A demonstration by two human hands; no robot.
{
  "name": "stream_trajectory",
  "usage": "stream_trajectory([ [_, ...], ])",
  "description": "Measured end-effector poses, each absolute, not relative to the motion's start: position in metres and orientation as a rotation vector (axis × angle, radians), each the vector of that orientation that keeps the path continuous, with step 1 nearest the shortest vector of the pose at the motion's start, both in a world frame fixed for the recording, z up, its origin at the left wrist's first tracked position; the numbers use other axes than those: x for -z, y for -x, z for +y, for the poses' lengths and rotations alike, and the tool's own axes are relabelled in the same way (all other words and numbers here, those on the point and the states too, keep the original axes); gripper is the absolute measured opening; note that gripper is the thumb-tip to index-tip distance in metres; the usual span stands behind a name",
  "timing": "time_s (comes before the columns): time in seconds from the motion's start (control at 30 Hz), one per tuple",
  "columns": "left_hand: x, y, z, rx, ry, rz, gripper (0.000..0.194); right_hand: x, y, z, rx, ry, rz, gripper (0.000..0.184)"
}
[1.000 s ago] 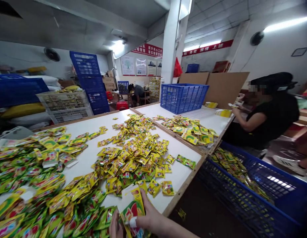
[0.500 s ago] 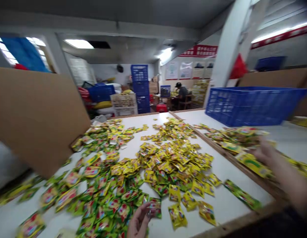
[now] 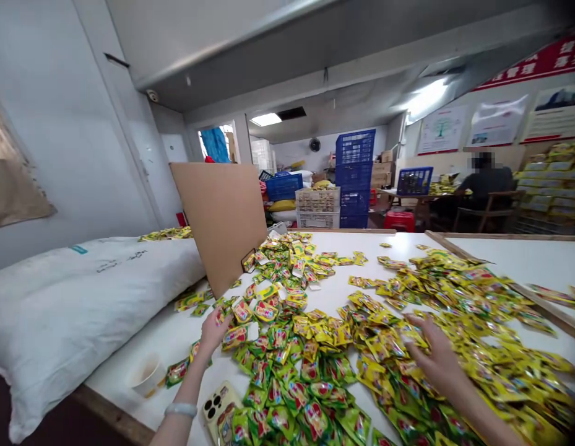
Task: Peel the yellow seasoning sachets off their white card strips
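Observation:
Small glossy printed packets cover the white table in a mixed pile. Green packets [image 3: 287, 390] lie mostly front and middle, yellow packets [image 3: 458, 303] mostly to the right. My left hand [image 3: 214, 329] is at the left edge of the pile, near the cardboard sheet, its fingers curled on a small packet [image 3: 221, 316] that is partly hidden. Over the yellow packets my right hand [image 3: 436, 353] is spread, thumb and fingers apart, with nothing visible between them. Beside my left forearm are a phone [image 3: 222, 412] and a paper cup [image 3: 146, 375].
An upright cardboard sheet [image 3: 226, 217] stands at the pile's far left. A bulging white sack [image 3: 96, 297] leans along the left side. Wooden strips [image 3: 554, 313] divide the table at right. Farther back are stacked blue crates [image 3: 354, 179] and a seated person [image 3: 486, 183].
The view has turned left. My left hand has moved from a green packet at the front to the pile's left side. My right hand has come from beyond the wooden strip onto the yellow packets.

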State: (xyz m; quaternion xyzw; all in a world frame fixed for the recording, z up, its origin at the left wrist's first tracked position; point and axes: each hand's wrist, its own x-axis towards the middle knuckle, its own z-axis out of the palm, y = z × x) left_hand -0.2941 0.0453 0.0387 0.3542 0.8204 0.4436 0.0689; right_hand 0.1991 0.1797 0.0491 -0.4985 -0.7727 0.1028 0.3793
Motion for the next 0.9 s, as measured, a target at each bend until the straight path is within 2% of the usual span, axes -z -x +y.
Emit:
stream_trajectory([
  [0.2,-0.022,0.298,0.075,-1.023,-0.932,2.626,0.050,-0.050,-0.063,0.198,-0.247,1.189,-2.560,0.061],
  [0.33,-0.007,0.266,0.091,-0.945,-1.087,2.554,0.058,-0.034,-0.024,0.214,-0.298,1.206,-2.679,0.067],
  [0.53,0.003,0.202,0.086,-0.949,-1.384,2.286,0.058,-0.012,-0.056,0.194,-0.313,1.202,-2.796,0.055],
  [0.7,-0.007,0.162,0.063,-0.970,-1.576,1.850,0.057,-0.012,-0.101,0.176,-0.354,1.156,-2.805,0.049],
  [0.83,-0.039,0.185,0.095,-0.924,-1.662,1.977,0.042,0.016,-0.138,0.182,-0.242,0.925,-2.704,0.056],
  [0.9,-0.056,0.214,0.133,-0.952,-1.627,2.101,0.046,0.039,-0.156,0.181,-0.105,0.825,-2.587,0.061],
])
